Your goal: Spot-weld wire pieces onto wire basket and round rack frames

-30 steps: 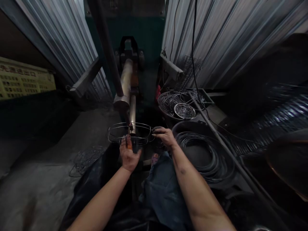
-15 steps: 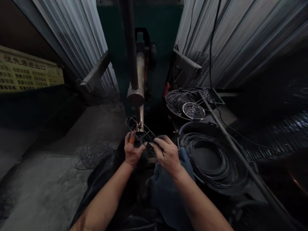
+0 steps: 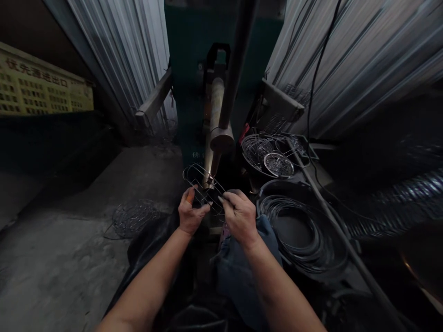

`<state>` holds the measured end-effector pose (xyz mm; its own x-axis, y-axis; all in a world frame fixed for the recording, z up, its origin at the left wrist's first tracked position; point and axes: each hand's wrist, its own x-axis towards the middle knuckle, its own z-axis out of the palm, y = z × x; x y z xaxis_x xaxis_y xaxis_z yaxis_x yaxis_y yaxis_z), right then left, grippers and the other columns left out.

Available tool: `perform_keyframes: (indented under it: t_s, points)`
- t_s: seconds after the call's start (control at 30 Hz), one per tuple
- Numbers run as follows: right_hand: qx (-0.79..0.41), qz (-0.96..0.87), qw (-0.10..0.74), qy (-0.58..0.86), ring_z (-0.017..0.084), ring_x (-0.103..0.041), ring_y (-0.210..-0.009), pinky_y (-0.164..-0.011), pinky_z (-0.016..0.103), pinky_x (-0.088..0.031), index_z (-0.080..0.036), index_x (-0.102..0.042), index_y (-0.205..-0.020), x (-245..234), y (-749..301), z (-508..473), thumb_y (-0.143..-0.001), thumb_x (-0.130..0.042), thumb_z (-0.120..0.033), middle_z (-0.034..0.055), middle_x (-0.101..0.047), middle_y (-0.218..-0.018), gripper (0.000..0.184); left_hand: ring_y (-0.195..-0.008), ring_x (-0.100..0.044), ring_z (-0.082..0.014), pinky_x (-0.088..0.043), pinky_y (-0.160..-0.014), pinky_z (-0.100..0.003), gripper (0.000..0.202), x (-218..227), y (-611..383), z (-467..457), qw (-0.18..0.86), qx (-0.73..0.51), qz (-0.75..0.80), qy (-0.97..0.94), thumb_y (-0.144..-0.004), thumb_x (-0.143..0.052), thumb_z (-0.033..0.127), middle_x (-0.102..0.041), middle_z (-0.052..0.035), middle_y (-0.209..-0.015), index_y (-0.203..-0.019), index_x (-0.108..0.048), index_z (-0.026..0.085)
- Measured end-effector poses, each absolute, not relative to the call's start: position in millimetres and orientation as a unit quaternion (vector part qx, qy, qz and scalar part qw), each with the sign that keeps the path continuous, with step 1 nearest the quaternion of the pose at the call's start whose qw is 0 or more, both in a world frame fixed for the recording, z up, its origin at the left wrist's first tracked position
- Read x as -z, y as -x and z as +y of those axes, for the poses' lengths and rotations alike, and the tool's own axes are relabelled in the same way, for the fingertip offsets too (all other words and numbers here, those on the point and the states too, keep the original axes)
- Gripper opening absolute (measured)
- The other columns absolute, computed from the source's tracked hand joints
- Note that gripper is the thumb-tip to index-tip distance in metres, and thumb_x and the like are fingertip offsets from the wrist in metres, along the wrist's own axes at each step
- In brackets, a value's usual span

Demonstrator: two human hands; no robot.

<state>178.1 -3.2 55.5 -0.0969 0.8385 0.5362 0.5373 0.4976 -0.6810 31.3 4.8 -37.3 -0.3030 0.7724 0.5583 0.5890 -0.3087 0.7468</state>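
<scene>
Now, wire frame (image 3: pixel 201 190): held tilted at the brass-coloured rod's (image 3: pixel 208 161) near end.
Left hand (image 3: pixel 191 213): its near-left side is held between thumb and parted fingers.
Right hand (image 3: pixel 240 216): its right end is pinched by fingertips.
Wire coil (image 3: pixel 313 240): laid at right.

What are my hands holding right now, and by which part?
A wire frame: your left hand has its near left side, your right hand its right end.

Metal cylinder (image 3: pixel 222 140) blocks beyond wire frame (image 3: pixel 218 184); floor (image 3: pixel 65 263) left lies open.
</scene>
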Motion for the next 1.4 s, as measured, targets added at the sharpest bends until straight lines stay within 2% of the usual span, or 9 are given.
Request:
perform_keyframes:
  t_s: [0.27, 0.53, 0.67, 0.77, 0.9, 1.03, 1.4]
  points:
    - [-0.114, -0.731, 0.448, 0.502, 0.018, -0.063, -0.076, -0.069, 0.028, -0.049, -0.021, -0.070, -0.075, -61.7, -171.2, 9.7, -0.082, -0.053, -0.017, 0.0054, -0.066, -0.082, 0.019, -0.100, -0.062, -0.0231, -0.049, -0.091, -0.037, 0.059, 34.1, -32.7, 14.9, 0.131, -0.573, 0.583, -0.561, -0.064, -0.080, 0.033, -0.062, -0.0100, -0.112, -0.117, -0.060, 0.017]
    - [-0.115, -0.722, 0.444, 0.518, 0.018, -0.062, -0.074, -0.068, 0.029, -0.048, -0.019, -0.070, -0.074, -66.7, -166.2, 17.2, -0.082, -0.053, -0.018, 0.0062, -0.066, -0.079, 0.018, -0.101, -0.062, -0.0250, -0.049, -0.092, -0.039, 0.063, 31.6, -27.3, 14.4, 0.136, -0.560, 0.593, -0.563, -0.060, -0.081, 0.031, -0.063, -0.0101, -0.113, -0.118, -0.061, 0.017]
    - [-0.128, -0.709, 0.471, 0.509, 0.021, -0.064, -0.088, -0.077, 0.033, -0.050, -0.020, -0.068, -0.081, -64.7, -178.6, -0.7, -0.081, -0.057, -0.020, 0.0090, -0.068, -0.094, 0.012, -0.097, -0.062, -0.0238, -0.050, -0.089, -0.038, 0.063, 30.5, -23.7, 7.5, 0.170, -0.562, 0.580, -0.565, -0.059, -0.082, 0.037, -0.065, -0.0094, -0.108, -0.115, -0.063, 0.016]
    - [-0.159, -0.668, 0.492, 0.535, 0.023, -0.064, -0.093, -0.075, 0.034, -0.052, -0.020, -0.068, -0.086, -52.6, -199.7, -22.6, -0.076, -0.066, -0.025, 0.0107, -0.067, -0.104, 0.011, -0.094, -0.063, -0.0225, -0.050, -0.088, -0.037, 0.064, 29.9, -24.2, 5.1, 0.220, -0.570, 0.579, -0.540, -0.055, -0.084, 0.038, -0.065, -0.0077, -0.105, -0.113, -0.065, 0.017]
    - [-0.243, -0.663, 0.498, 0.503, 0.020, -0.067, -0.083, -0.073, 0.032, -0.054, -0.022, -0.070, -0.080, -37.6, -215.7, -38.7, -0.077, -0.066, -0.023, 0.0058, -0.071, -0.090, 0.006, -0.086, -0.065, -0.0204, -0.053, -0.081, -0.034, 0.069, 32.3, -32.5, 5.4, 0.351, -0.609, 0.556, -0.443, -0.051, -0.086, 0.034, -0.067, -0.0063, -0.098, -0.113, -0.064, 0.016]
    - [-0.244, -0.672, 0.508, 0.481, 0.018, -0.067, -0.077, -0.071, 0.029, -0.054, -0.023, -0.070, -0.077, -42.2, -207.8, -31.6, -0.080, -0.061, -0.020, 0.0038, -0.071, -0.082, 0.010, -0.077, -0.066, -0.0180, -0.054, -0.073, -0.030, 0.072, 30.5, -38.8, 6.7, 0.478, -0.625, 0.519, -0.333, -0.047, -0.087, 0.027, -0.070, -0.0045, -0.087, -0.113, -0.063, 0.014]
    - [-0.178, -0.723, 0.445, 0.497, 0.018, -0.063, -0.068, -0.065, 0.028, -0.047, -0.021, -0.068, -0.067, -68.2, -181.7, 8.2, -0.079, -0.056, -0.017, 0.0039, -0.068, -0.073, 0.018, -0.071, -0.065, -0.0147, -0.051, -0.072, -0.027, 0.058, 26.8, -30.2, 27.9, 0.519, -0.655, 0.477, -0.273, -0.047, -0.086, 0.022, -0.070, -0.0021, -0.082, -0.101, -0.066, 0.013]
